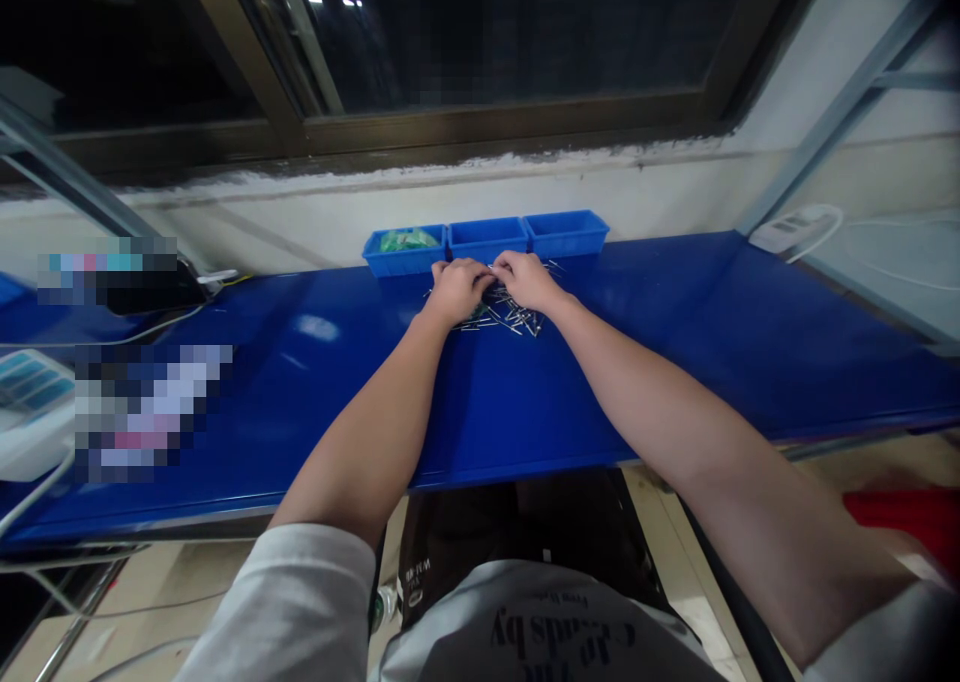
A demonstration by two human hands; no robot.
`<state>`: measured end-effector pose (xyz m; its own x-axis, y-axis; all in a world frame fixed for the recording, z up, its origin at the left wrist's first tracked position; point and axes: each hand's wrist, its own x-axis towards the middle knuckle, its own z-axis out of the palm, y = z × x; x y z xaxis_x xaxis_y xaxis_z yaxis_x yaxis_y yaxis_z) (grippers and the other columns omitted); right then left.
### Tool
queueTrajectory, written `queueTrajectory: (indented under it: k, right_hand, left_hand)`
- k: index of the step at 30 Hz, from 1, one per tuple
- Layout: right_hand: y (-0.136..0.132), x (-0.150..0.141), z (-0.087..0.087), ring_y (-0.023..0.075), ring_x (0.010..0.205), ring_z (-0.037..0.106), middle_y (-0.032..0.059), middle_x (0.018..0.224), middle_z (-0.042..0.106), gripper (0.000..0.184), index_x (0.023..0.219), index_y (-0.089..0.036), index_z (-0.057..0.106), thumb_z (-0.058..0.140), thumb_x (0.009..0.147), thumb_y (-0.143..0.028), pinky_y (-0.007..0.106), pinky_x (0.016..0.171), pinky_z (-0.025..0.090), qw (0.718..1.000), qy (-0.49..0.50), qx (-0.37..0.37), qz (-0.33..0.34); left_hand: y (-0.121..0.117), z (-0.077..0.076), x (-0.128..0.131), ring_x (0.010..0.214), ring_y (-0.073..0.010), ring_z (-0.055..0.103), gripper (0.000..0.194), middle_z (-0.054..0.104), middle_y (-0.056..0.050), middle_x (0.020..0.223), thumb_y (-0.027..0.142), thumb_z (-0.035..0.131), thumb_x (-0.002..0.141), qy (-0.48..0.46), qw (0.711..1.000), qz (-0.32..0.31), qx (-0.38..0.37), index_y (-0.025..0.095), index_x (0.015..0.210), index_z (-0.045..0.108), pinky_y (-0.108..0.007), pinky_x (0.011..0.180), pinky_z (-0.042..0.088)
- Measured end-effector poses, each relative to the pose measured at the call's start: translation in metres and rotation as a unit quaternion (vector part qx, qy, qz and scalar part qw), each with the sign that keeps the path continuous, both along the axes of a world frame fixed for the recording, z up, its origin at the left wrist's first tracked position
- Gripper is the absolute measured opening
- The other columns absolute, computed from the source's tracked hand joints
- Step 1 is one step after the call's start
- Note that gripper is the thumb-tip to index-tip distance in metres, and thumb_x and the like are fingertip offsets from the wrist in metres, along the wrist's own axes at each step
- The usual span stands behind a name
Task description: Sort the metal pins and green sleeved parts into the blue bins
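A loose pile of thin silvery metal pins [517,314], perhaps rivets or nails, lies on the blue table [510,412]. My left hand [457,290] is over the pile's left side, its thumb and fingertips pinched together. From the right, my right hand [525,280] meets it, also with fingers closed in a pinch. The fingertips of both hands nearly touch; whatever is between them is too small to make out. Something green shows partly beneath my left hand. Just behind the hands stand three blue bins: the left bin [405,265], the middle bin [487,226] and the right bin [566,247].
Green plastic packaging [409,240] sits in the left bin. A white power strip [793,226] with a cable rests at the table's right end. On the left are a white device [34,412], cables and blurred-out items. A wall and window rise behind the table.
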<state>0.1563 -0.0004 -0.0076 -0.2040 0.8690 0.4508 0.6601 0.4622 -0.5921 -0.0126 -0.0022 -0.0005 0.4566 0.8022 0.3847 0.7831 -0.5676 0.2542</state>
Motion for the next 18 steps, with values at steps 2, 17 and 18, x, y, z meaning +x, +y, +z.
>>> queueTrajectory:
  k: [2, 17, 18]
  right_hand:
    - [0.001, -0.001, -0.001, 0.0193, 0.078, 0.065, 0.0039, 0.079, 0.071, 0.013, 0.085, -0.019, 0.065, 0.055, 0.09, -0.024, 0.034, 0.078, 0.048, 0.998, 0.065, -0.015, 0.02]
    - [0.008, 0.009, 0.003, 0.0383, 0.126, 0.047, 0.0122, 0.13, 0.064, 0.051, 0.131, -0.021, 0.063, 0.067, 0.081, -0.033, 0.061, 0.104, 0.038, 0.992, -0.029, 0.045, -0.111]
    - [0.008, 0.01, 0.003, 0.0402, 0.128, 0.044, 0.0128, 0.136, 0.06, 0.055, 0.135, -0.021, 0.06, 0.067, 0.082, -0.034, 0.063, 0.104, 0.036, 0.991, -0.052, 0.042, -0.119]
  left_hand:
    - [0.0, 0.001, 0.0, 0.112, -0.0281, 0.06, 0.027, 0.073, -0.008, 0.111, 0.031, 0.046, 0.099, 0.002, 1.0, 0.018, 0.004, 0.024, 0.099, 0.072, -0.047, 0.101, 0.032]
    - [-0.002, -0.003, 0.001, 0.129, -0.0314, 0.052, 0.035, 0.061, -0.011, 0.135, 0.036, 0.048, 0.097, -0.06, 0.994, 0.089, 0.015, 0.025, 0.128, 0.059, -0.051, 0.105, 0.034]
    - [-0.001, -0.003, 0.001, 0.128, -0.0316, 0.052, 0.034, 0.062, -0.011, 0.134, 0.035, 0.048, 0.097, -0.059, 0.994, 0.088, 0.011, 0.025, 0.127, 0.06, -0.052, 0.105, 0.034]
